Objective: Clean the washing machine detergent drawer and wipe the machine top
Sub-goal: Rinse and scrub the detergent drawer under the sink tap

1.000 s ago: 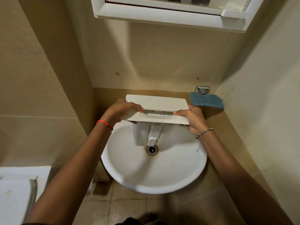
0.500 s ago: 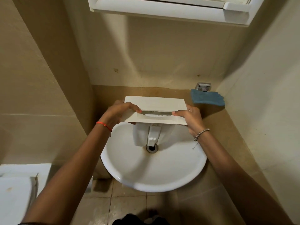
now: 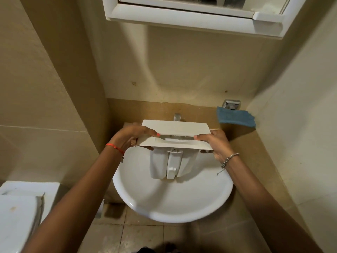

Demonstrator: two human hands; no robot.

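Drawer held over the sink, ready for rinsing

Left hand (image 3: 131, 137) and right hand (image 3: 213, 143) each grip an end of the detergent drawer (image 3: 175, 136) above the sink (image 3: 173, 203); next, likely water from the tap (image 3: 177, 117).

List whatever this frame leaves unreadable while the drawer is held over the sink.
Tap: head view, only its top shows above the detergent drawer.
Sink drain: head view, hidden behind the drawer's body.
Wall cabinet: head view, cut off by the top edge.
White object, lower left: head view, cut by the left edge, unidentifiable.
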